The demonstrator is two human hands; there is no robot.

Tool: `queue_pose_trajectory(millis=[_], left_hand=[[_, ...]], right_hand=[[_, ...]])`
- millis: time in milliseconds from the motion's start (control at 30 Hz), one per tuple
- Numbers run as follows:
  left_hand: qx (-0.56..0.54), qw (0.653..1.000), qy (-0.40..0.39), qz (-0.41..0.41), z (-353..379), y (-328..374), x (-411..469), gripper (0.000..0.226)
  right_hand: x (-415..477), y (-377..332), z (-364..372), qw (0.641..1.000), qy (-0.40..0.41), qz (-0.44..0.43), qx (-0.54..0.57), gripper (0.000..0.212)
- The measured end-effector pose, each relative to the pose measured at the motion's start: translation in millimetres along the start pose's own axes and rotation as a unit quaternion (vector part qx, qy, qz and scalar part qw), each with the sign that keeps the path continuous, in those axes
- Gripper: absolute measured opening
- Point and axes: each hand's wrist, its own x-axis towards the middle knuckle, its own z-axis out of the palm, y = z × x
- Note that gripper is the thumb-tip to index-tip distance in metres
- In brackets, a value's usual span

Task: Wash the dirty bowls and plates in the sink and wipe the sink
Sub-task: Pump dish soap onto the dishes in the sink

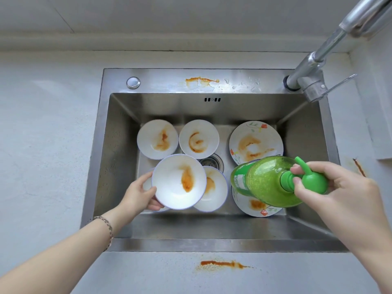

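My left hand point(139, 195) grips the left rim of a white bowl point(171, 187) smeared with orange sauce, lifted over the steel sink point(118, 132). My right hand point(331, 187) holds a green dish-soap pump bottle point(267, 181) by its neck and pump head, tilted on its side above the sink's right half. Beneath lie two stained bowls at the back point(158, 139) point(199, 139), another bowl point(214, 192) beside the lifted one, a flowered plate point(255, 142) at the back right and a second flowered plate point(254, 206) partly hidden under the bottle.
The drain point(213, 162) shows between the bowls. A chrome faucet point(314, 66) rises at the back right. Orange sauce stains mark the sink's back ledge point(201, 80), the front counter point(222, 264) and the right counter point(359, 167). A round cap point(133, 82) sits back left.
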Motion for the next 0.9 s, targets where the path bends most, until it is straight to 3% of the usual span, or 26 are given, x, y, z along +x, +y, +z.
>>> queue_pose_trajectory(millis=[100,533,600,667,700,767,833,900], left_hand=[[0.018,1.0,-0.013,-0.011,1,-10,3,0.053],[0.068,0.996,-0.035,-0.037,10,-14,13,0.051],[0.126,0.99,-0.032,-0.052,8,-11,8,0.052],[0.263,0.964,0.013,-0.039,7,-1,2,0.06],[0.324,0.944,0.052,-0.014,8,5,-4,0.067],[0.319,0.937,0.099,0.104,16,18,-25,0.082],[0.235,0.935,0.04,0.263,32,36,-53,0.097],[0.197,0.906,-0.068,0.369,56,51,-80,0.111]], right_hand=[[-2,-1,2,1.0,-0.005,0.001,0.018,0.031],[-10,-13,13,1.0,-0.017,-0.021,0.011,0.039],[-11,-15,13,1.0,-0.017,-0.022,0.007,0.038],[-11,-16,12,1.0,-0.02,-0.023,0.006,0.038],[-12,-17,10,0.999,-0.022,-0.025,0.006,0.037],[-12,-22,6,0.999,-0.023,-0.03,0.009,0.031],[-11,-31,1,0.999,-0.017,-0.034,0.017,0.019],[-10,-43,-8,0.999,-0.015,-0.04,0.029,0.02]])
